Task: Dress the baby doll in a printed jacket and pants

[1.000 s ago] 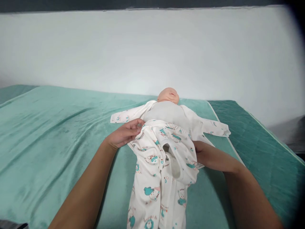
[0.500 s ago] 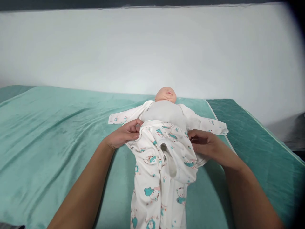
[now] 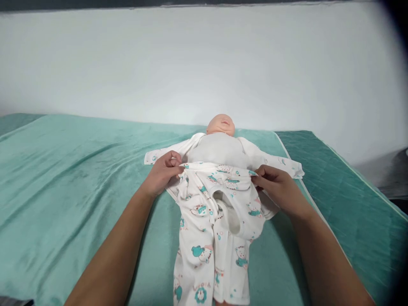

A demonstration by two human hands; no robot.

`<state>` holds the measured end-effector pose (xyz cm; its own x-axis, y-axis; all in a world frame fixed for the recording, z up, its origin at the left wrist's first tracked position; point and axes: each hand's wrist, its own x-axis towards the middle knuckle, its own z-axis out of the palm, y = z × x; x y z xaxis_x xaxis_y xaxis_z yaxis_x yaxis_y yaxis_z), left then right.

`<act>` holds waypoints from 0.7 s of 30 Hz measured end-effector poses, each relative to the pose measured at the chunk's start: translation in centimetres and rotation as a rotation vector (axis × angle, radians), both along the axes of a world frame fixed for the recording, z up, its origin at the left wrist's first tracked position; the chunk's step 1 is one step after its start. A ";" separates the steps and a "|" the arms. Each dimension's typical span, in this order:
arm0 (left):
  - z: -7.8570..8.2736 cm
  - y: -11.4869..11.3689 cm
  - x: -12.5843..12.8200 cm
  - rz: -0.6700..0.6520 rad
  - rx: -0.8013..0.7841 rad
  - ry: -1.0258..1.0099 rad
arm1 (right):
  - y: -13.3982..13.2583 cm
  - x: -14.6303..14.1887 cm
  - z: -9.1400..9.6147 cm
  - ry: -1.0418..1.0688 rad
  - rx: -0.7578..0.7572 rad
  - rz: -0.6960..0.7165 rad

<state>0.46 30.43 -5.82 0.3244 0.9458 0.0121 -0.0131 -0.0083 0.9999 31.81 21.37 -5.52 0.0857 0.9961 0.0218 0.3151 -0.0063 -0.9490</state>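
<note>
A baby doll (image 3: 220,124) lies on its back with its head at the far end and arms spread. White baby pants (image 3: 197,225) with teal animal prints cover its legs and lower belly, with an oval opening at the crotch. My left hand (image 3: 162,173) pinches the waistband's left end between thumb and fingers. At the right end my right hand (image 3: 280,189) pinches the same waistband, which is stretched across the belly. A white printed top (image 3: 266,159) is on the doll's arms and lies spread beneath it, leaving the pale grey-white torso (image 3: 219,149) exposed.
A light teal blanket (image 3: 70,182) lies under the doll, with folds on the left. Darker green quilted bedding (image 3: 344,191) shows at the right. Behind the bed stands a white wall (image 3: 178,68). Something dark (image 3: 397,174) is at the right edge.
Both hands have moved slightly outward and pulled the waistband taut. The band now runs straighter across the belly, and the pants' right leg hem shows at the bottom.
</note>
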 end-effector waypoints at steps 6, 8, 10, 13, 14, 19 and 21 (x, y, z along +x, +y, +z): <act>0.0 0.0 1.7 0.098 0.054 0.186 | 1.0 -1.3 -1.5 -0.211 0.001 -0.209; 0.3 -0.3 2.0 0.027 -0.013 0.223 | 1.2 -1.4 -1.8 -0.166 -0.097 -0.129; 0.6 -0.6 2.1 -0.034 -0.101 0.219 | 1.4 -1.5 -1.9 -0.076 -0.167 -0.070; 0.9 -0.8 2.1 -0.145 -0.199 0.159 | 1.3 -1.9 -1.8 0.065 -0.186 -0.048; 0.9 -0.8 2.1 -0.178 -0.218 0.125 | 1.2 -2.1 -1.7 0.110 -0.183 -0.049; 0.2 -0.7 2.3 -0.180 -0.251 -0.038 | 0.7 -3.0 -1.3 0.364 -0.159 -0.024; -0.1 -0.7 2.5 -0.158 -0.237 -0.096 | 0.7 -3.1 -1.4 0.474 -0.114 0.004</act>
<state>2.93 29.77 -5.89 0.4760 0.8639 -0.1647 -0.0907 0.2345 0.9679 28.75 22.05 -6.89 0.0559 0.9902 -0.1283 -0.1513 -0.1186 -0.9814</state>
